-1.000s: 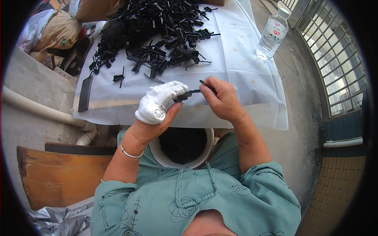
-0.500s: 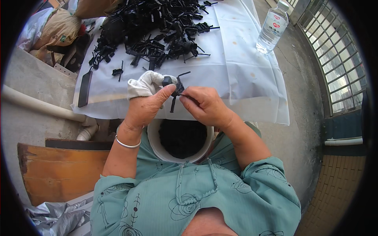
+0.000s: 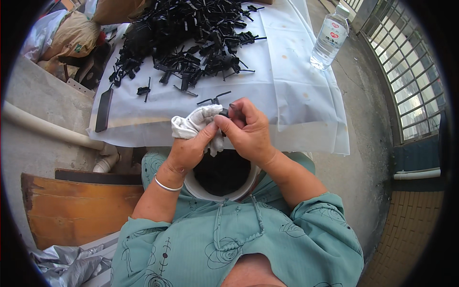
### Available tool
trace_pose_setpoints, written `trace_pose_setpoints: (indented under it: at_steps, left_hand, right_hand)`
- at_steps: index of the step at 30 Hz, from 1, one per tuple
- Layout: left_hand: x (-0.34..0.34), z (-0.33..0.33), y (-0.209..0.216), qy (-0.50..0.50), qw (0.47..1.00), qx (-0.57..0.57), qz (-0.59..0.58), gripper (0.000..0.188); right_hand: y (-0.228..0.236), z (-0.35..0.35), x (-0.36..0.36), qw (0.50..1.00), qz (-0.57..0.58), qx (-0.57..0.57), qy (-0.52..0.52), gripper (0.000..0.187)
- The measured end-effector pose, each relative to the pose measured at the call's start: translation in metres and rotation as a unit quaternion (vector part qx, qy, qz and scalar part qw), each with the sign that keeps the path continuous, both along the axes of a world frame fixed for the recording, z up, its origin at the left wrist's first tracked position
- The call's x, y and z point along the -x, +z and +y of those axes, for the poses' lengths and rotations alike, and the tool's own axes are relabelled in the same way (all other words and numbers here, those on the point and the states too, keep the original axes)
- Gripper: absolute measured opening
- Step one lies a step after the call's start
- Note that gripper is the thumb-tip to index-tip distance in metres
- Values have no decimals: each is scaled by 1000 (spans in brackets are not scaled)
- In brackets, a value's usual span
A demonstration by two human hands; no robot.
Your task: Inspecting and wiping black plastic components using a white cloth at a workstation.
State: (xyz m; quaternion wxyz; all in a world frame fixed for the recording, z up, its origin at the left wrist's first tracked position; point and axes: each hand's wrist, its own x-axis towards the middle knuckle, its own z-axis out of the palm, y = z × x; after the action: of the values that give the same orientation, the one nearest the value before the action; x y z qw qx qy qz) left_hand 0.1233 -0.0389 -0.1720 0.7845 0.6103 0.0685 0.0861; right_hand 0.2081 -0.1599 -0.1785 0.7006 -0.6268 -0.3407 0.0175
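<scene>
Both hands meet above the near edge of the table. My left hand (image 3: 193, 136), its fingers in a white cloth glove (image 3: 196, 119) and its thumb bare, is closed on a small black plastic part (image 3: 224, 114). My bare right hand (image 3: 251, 129) pinches the same part from the right, thumb and fingers bent round it. A small dark tip shows by its index finger; its kind is unclear. Just beyond the gloved fingers is a thin forked black strip (image 3: 214, 99); whether it joins the held part cannot be made out. Most of the part is hidden by fingers.
A large heap of black plastic parts (image 3: 186, 38) covers the far side of the white table sheet (image 3: 287, 95). One loose part (image 3: 144, 90) and a flat black bar (image 3: 103, 110) lie left. A bucket (image 3: 239, 192) of black pieces stands between my knees. A water bottle (image 3: 330, 38) stands far right.
My left hand has shifted right and slightly nearer, its gloved fingers now covering more of the black part. My right hand has turned and closed in, its thumb meeting the left thumb.
</scene>
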Motion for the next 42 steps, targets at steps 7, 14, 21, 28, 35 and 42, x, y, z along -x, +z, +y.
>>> trace_pose_setpoints:
  at_steps: [7,14,21,28,35,42]
  left_hand:
    - [-3,-4,10,50,995,-91,3,34]
    - [-2,-13,6,123,978,-167,-26,31]
    - [-4,-9,2,160,854,-483,-113,28]
    - [2,-14,1,192,905,-372,-78,28]
    - [0,-9,2,188,822,-521,-129,28]
    - [-2,-7,1,168,892,-400,-126,29]
  right_hand:
    - [0,-5,-21,978,126,22,164,20]
    - [-4,-5,-15,979,-52,151,127,21]
    - [-26,8,-6,981,75,126,125,24]
    - [-20,4,-1,984,56,62,155,24]
    - [-24,10,1,978,106,87,159,25]
    - [-12,3,-8,972,99,85,197,20]
